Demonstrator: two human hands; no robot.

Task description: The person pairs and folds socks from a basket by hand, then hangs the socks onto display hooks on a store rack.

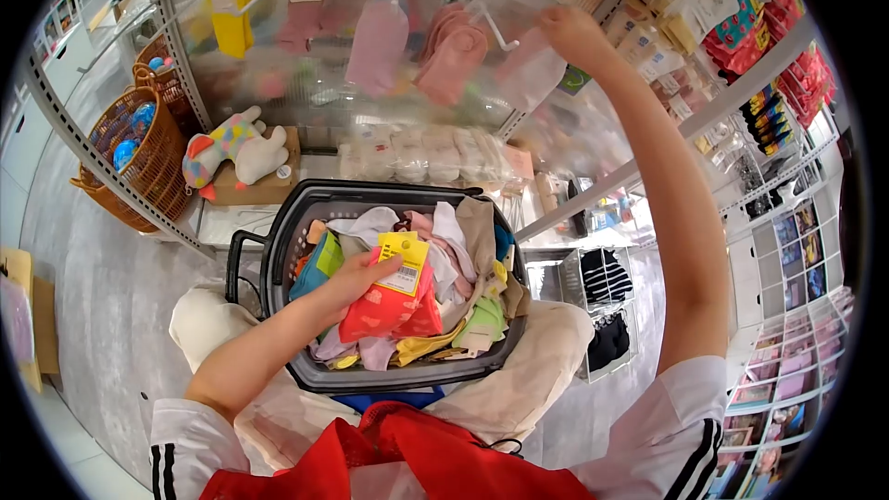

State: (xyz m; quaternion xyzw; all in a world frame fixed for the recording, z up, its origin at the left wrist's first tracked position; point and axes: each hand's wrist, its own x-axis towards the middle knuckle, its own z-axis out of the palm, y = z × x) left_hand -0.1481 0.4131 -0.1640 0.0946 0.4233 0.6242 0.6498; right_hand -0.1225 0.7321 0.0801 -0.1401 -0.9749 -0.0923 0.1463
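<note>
The left hand (347,285) pinches a coral packet (384,312) with a yellow tag (400,259), thumb over the tag. The right hand (563,32) is raised far forward, its fingers drawn together at the upper edge of a pale pink packet (531,71); whether they grip it or something behind it, I cannot tell.

Just left of the right hand, pink socks (454,51) and a lilac piece (378,42) hang in a row along the wall; farther that way are a dusky pink piece (301,23) and a yellow packet (231,28). Judging by this, the work looks partway: a few pieces are up, while many lie loose below and the coral packet is not hung.

Directly under the left hand, the dark grey basket (301,206) is well filled with small cloth goods: a green and teal piece (317,268), a beige one (477,225), a light green one (483,319) and yellow ones along the near side. Forward of the left hand, a wicker basket (167,171) holds blue balls (124,155). Below the right hand, wire bins (571,280) hold striped and black cloth.
</note>
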